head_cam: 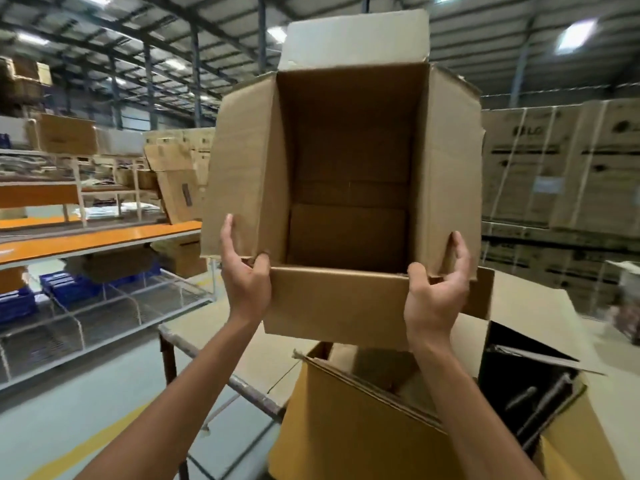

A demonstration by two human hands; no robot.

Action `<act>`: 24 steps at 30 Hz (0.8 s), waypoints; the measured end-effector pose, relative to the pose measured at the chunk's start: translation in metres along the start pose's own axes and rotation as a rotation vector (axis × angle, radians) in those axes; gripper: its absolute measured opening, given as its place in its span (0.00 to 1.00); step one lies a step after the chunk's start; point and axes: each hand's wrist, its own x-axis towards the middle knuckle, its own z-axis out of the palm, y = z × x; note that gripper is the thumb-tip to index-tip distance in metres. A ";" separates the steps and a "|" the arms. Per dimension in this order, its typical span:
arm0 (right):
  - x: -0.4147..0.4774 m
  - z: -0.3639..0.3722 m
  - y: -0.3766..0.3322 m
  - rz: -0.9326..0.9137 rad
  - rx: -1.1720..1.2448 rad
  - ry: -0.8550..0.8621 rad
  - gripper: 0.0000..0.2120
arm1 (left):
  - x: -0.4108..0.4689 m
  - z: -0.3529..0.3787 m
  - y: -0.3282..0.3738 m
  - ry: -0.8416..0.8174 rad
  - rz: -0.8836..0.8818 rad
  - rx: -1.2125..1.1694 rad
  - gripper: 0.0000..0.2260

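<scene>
I hold an open brown cardboard box (349, 161) up in the air, tipped so its empty inside faces me. All its flaps stand open. My left hand (246, 271) grips the lower left corner, thumb at the inner edge, fingers behind the left flap. At the lower right corner my right hand (437, 289) grips the same way, thumb on the rim and fingers curled round the right flap. The near flap hangs down between my wrists.
Below stands a second open carton (353, 420) holding dark items (530, 396), on a cardboard-covered table (214, 327). Orange-topped racks (93, 237) with blue crates (62, 285) run along the left. Stacked large cartons (561, 168) fill the right. Grey floor lies at lower left.
</scene>
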 end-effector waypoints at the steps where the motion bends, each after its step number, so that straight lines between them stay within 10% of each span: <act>1: 0.010 -0.002 0.003 -0.017 -0.020 0.025 0.34 | 0.004 0.015 -0.005 -0.026 0.008 -0.025 0.34; 14: 0.113 -0.049 0.051 -0.045 -0.290 0.294 0.31 | 0.020 0.185 -0.049 -0.345 -0.007 -0.227 0.33; 24: 0.128 -0.073 0.093 0.475 -0.559 0.217 0.34 | 0.016 0.256 -0.110 -0.736 -0.272 -0.012 0.29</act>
